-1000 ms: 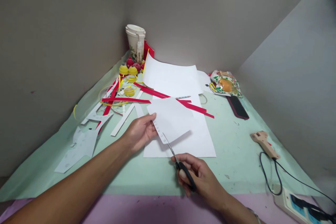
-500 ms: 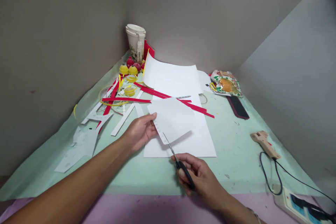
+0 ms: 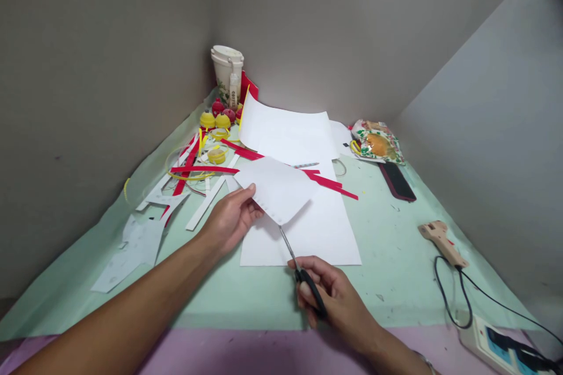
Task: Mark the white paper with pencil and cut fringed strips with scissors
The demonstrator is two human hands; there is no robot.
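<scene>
A piece of white paper (image 3: 277, 187) is pinched by its left edge between the thumb and fingers of my left hand (image 3: 233, 217). It is held above a larger white sheet (image 3: 316, 240) lying on the table. My right hand (image 3: 328, 290) grips black-handled scissors (image 3: 312, 293), whose blades look closed and point up and left. Their tip is at the paper's lower corner; whether it touches the paper is unclear.
Red strips (image 3: 328, 180), white strips (image 3: 211, 205) and paper scraps (image 3: 141, 246) lie leftward and centre. A cup (image 3: 226, 73) and yellow and red balls (image 3: 207, 119) stand behind. Rightward are a phone (image 3: 396, 181), glue gun (image 3: 442, 241) and power strip (image 3: 481, 340).
The held paper has turned and shifted up and left, so its lower corner no longer overlaps the scissor blades as much. The blades look closed, and my right hand has barely moved.
</scene>
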